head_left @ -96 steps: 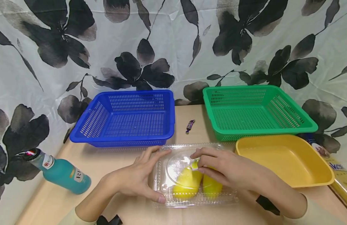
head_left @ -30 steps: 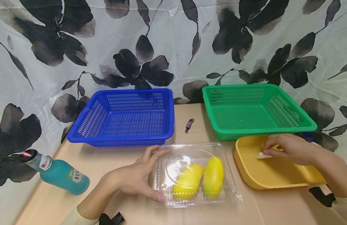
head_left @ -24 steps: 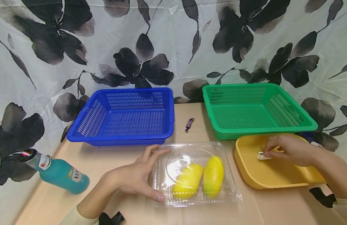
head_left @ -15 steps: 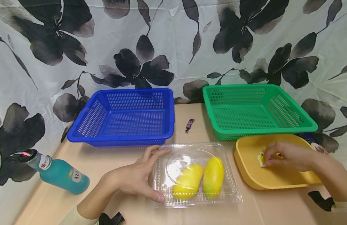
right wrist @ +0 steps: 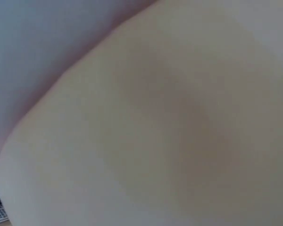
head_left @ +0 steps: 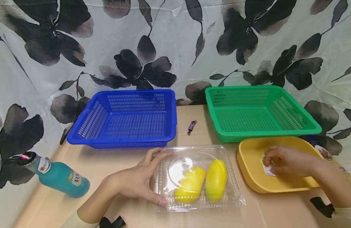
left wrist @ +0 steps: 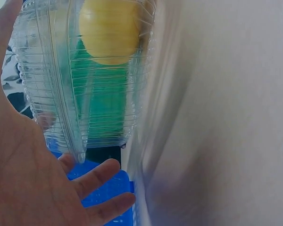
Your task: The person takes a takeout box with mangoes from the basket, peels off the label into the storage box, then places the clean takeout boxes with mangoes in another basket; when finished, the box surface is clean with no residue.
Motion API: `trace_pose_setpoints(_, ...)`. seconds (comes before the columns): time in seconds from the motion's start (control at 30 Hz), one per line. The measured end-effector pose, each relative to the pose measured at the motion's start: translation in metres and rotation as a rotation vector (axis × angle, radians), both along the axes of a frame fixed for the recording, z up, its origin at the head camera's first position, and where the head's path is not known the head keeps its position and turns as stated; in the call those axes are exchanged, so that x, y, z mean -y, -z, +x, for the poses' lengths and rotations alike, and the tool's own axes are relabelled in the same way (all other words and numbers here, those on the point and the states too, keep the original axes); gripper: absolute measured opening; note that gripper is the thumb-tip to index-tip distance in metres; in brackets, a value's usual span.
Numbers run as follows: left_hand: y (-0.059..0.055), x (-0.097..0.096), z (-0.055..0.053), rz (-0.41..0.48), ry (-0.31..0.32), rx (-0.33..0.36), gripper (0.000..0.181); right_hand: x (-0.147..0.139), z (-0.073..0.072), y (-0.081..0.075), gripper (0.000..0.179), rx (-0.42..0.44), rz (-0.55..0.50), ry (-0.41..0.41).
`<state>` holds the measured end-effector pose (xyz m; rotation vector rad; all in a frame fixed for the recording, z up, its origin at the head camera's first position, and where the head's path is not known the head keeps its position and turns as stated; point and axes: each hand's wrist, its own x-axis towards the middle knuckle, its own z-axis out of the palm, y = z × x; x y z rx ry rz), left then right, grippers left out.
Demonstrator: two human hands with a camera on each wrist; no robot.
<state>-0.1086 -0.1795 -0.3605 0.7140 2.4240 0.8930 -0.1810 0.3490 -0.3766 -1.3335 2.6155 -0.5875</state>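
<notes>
In the head view, my left hand [head_left: 142,182] lies along the left side of a clear plastic clamshell box [head_left: 235,177], thumb at the near corner and straight, spread fingers at the far one. Two yellow mangoes [head_left: 216,180] show through its lid. The left wrist view also has that hand, palm towards the box's ridged side. My right hand [head_left: 292,161] is inside a yellow tray [head_left: 255,183], pinching a small flat white packet [head_left: 267,171] with yellow and printed markings. Fingers cover part of the packet. The right wrist view is mostly a blurred close surface.
A blue basket [head_left: 135,139] stands behind on the left, a green basket [head_left: 266,129] behind on the right. A small purple wrapped candy [head_left: 192,127] lies between them. A turquoise bottle [head_left: 62,179] leans at far left. A yellow printed package [head_left: 323,152] is partly hidden beyond the tray.
My right hand has moved from above the clamshell box into the yellow tray with the packet, then slightly nearer me as the packet turned to show its printed face. The left hand stays put.
</notes>
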Motion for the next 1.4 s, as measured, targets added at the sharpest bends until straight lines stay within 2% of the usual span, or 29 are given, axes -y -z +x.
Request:
trace_pose_setpoints(0.07,0.0,0.0,0.0,-0.004,0.0,-0.004,0.127,0.001,0.0,0.001,0.033,-0.024,0.022,0.017)
trace_pose_setpoints(0.2,0.0,-0.001,0.001,-0.014,-0.003,-0.007,0.127,0.003,0.002,0.001,0.033,-0.018,0.066,0.056)
trace_pose_setpoints(0.33,-0.001,-0.001,0.001,-0.017,-0.002,-0.014,0.127,0.005,0.005,-0.004,0.031,0.026,0.129,0.123)
trace_pose_setpoints(0.5,-0.004,0.0,0.001,-0.028,-0.005,-0.022,0.126,0.01,0.009,-0.011,0.032,0.055,0.203,0.175)
trace_pose_setpoints(0.63,-0.007,0.001,0.003,-0.047,-0.007,-0.025,0.124,0.016,0.011,-0.02,0.037,0.11,0.251,0.221)
trace_pose_setpoints(0.93,-0.018,-0.001,0.008,-0.121,0.013,-0.08,0.122,0.027,0.02,-0.037,0.036,0.096,0.277,0.251)
trace_pose_setpoints(1.17,-0.023,-0.002,0.01,-0.132,0.013,-0.071,0.116,0.035,0.027,-0.046,0.042,0.136,0.274,0.308)
trace_pose_setpoints(1.4,-0.025,-0.003,0.012,-0.109,0.013,-0.046,0.116,0.052,0.04,-0.054,0.057,0.07,0.203,0.295)
